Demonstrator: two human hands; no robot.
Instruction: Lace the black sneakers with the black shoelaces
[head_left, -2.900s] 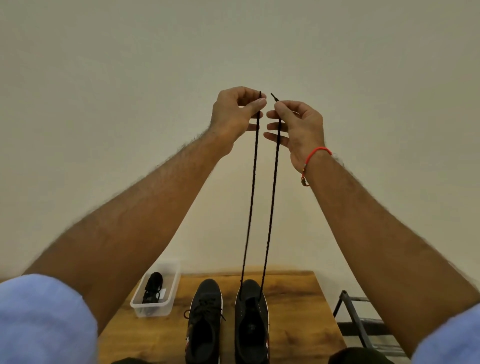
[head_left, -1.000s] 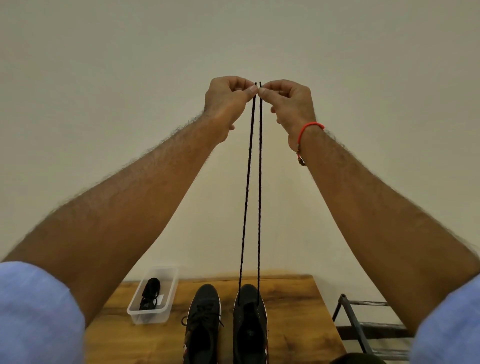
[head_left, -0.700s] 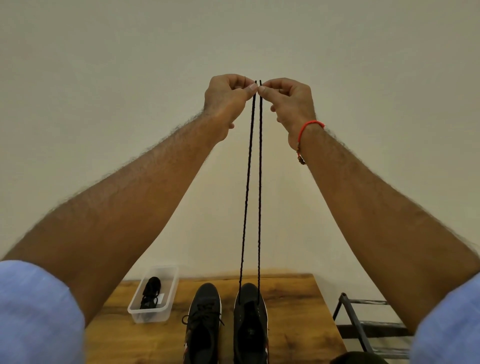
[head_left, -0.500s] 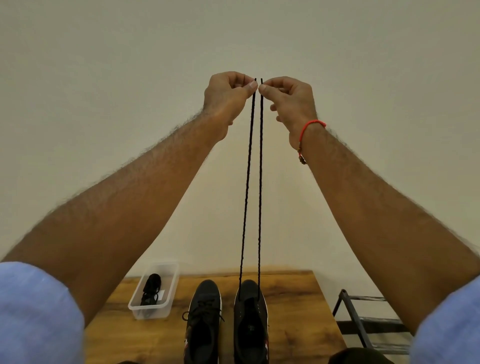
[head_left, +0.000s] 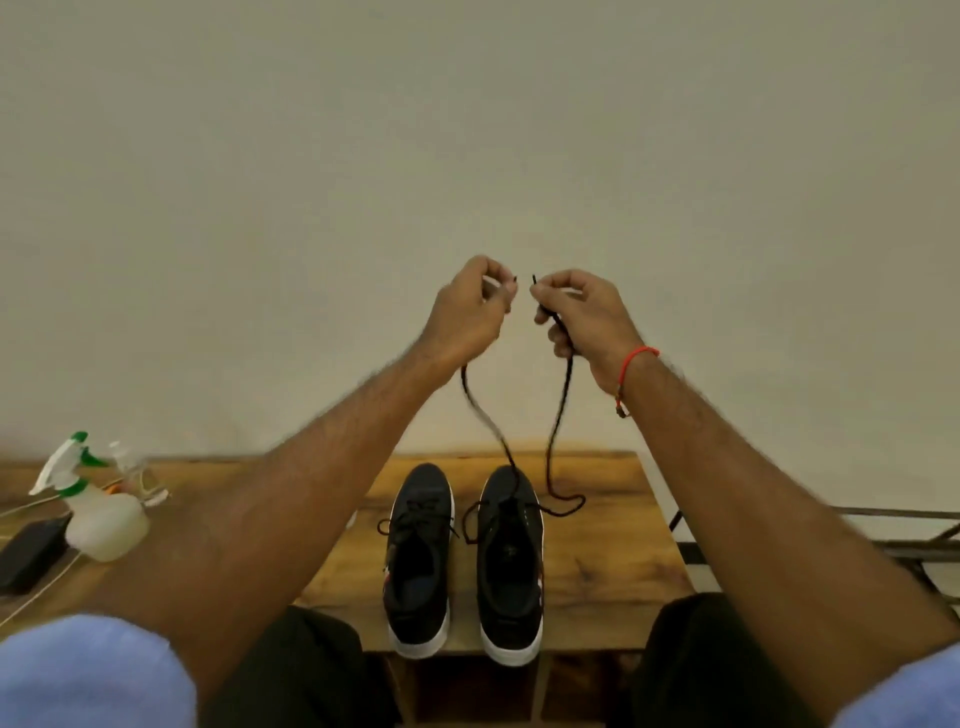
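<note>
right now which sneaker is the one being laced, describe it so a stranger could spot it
Find the wooden table against the plain wall; two black sneakers stand side by side at its near edge. It is the right sneaker: a loose black shoelace rises from it to both hands, while its neighbour's is already laced.

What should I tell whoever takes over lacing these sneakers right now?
Left hand and right hand each pinch one end of the black shoelace, raised above the table. The lace hangs slack down to the right sneaker, threaded only near its toe. The left sneaker beside it looks already laced.
Left: cross and thread the remaining eyelets of the right sneaker.
</note>
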